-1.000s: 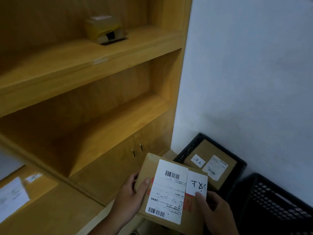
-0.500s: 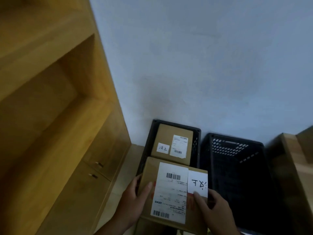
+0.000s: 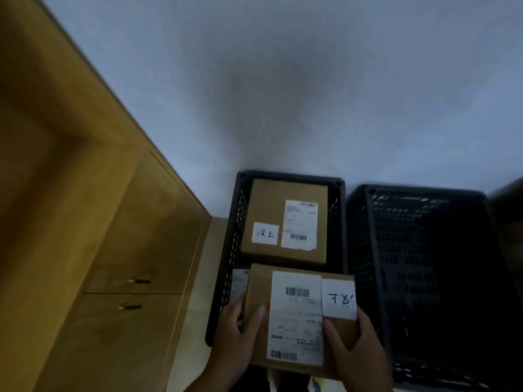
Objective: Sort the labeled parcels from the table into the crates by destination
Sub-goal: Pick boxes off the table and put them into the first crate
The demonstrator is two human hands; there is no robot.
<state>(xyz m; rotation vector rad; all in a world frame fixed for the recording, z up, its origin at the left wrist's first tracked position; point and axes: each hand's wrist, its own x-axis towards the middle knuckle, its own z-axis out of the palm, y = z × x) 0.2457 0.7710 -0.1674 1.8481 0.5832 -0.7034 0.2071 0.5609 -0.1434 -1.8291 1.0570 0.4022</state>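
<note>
Turned from the open wooden shelves toward the wall over the last second, and brought both black crates fully into the lower part of the frame. Carried the held parcel (image 3: 297,315) along in the same two-handed grip, to hang at lower centre over the near end of the centre crate (image 3: 234,250). Found a second parcel (image 3: 283,219) already lying flat at that crate's far end. Made out on its handwritten tag (image 3: 265,233) what looked like the same two characters as on the white tag (image 3: 339,299) of the held one, there upside down. Judged from that match: correct crate reached by destination, only the lowering and letting go left to do. Saw nothing inside the darker crate (image 3: 424,264) at lower right, though too dim there to be sure.

Held the left hand (image 3: 237,335) along the parcel's left edge, thumb laid over the top face, fingers tucked beneath and out of sight. Clamped the right hand (image 3: 353,343) on the lower right corner, thumb pressed on top just below the white tag, fingers wrapped round the edge. Kept the parcel roughly level, printed shipping label (image 3: 295,315) facing up.
</note>
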